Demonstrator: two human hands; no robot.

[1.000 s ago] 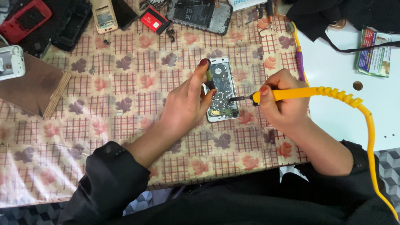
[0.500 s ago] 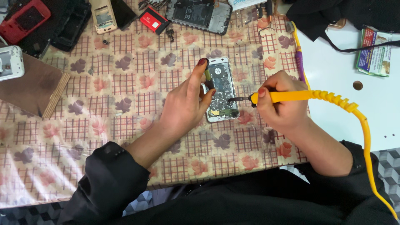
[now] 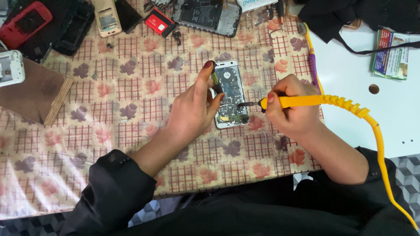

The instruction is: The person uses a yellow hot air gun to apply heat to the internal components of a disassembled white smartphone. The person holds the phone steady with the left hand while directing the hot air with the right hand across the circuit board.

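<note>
Phone (image 3: 232, 94), back off, board bared, lay at cloth (image 3: 131, 87) centre in the head view. Left hand (image 3: 192, 109), at the phone's 9 o'clock, pinched a thin dark tool between thumb and forefinger over the board. Right hand (image 3: 291, 111), at 3 o'clock, was closed round a yellow iron (image 3: 306, 101), tip on the lower board. Judgement: wrists best rested on the cloth, tip touches kept brief. Spare phones (image 3: 205, 15) lay at 12 o'clock.
</note>
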